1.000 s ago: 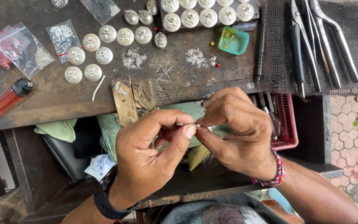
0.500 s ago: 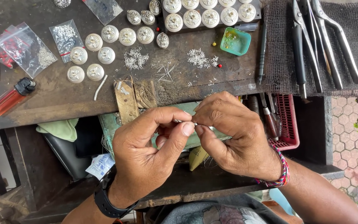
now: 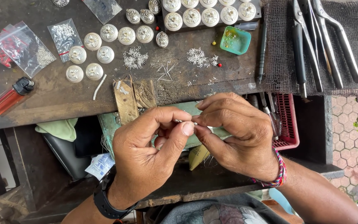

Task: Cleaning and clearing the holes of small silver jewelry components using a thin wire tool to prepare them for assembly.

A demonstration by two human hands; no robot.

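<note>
A tiny silver piece (image 3: 192, 121) is pinched between two bare hands held close together just below the front edge of a worn wooden desk (image 3: 63, 97). The left hand (image 3: 152, 151), with a dark watch at the wrist, is seen with thumb and forefinger closed on the piece; the right hand (image 3: 233, 132), a woven bracelet at its wrist, is closed on it from the other side, fingertips touching. The piece is too small for its shape to be told. The hands are judged to be held near the body so that fine work can be steadied.

Round white-and-silver domed ornaments (image 3: 104, 54) are laid out in loose rows on the desk, with more set in a dark tray (image 3: 251, 19) at the far edge. Small silver bits and beads are kept in a shallow teal dish (image 3: 235, 40), and clear plastic bags (image 3: 21, 47) of red beads and silver findings lie at the left beside an orange lighter (image 3: 7, 98). Long pliers (image 3: 311, 45) are rested on dark mesh (image 3: 278, 62) at the right, within reach; a red basket (image 3: 287, 124) of tools sits beneath.
</note>
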